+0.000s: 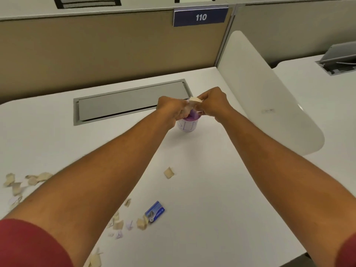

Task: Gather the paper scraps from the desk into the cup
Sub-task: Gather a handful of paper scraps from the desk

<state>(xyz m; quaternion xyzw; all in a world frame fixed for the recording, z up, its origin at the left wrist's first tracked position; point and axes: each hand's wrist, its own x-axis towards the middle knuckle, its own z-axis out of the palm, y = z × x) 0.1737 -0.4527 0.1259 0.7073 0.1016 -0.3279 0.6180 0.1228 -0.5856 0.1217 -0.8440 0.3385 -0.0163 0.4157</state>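
Observation:
A small white cup (pixel 187 125) with a purple inside stands on the white desk (pixel 212 180), in front of the grey cable hatch. Both hands meet right above its rim. My left hand (pixel 170 106) is closed on a bunch of tan paper scraps (pixel 194 101), and my right hand (pixel 212 102) pinches the same bunch from the other side. More scraps lie loose on the desk: one scrap (pixel 169 172) in the middle, a cluster (pixel 123 224) near the front, and a pile (pixel 21 183) at the far left.
A small blue box (pixel 155 211) lies among the front scraps. A grey hatch (pixel 131 102) is set into the desk behind the cup. A tan partition (pixel 96 51) closes the back, and a white side divider (pixel 269 97) stands on the right.

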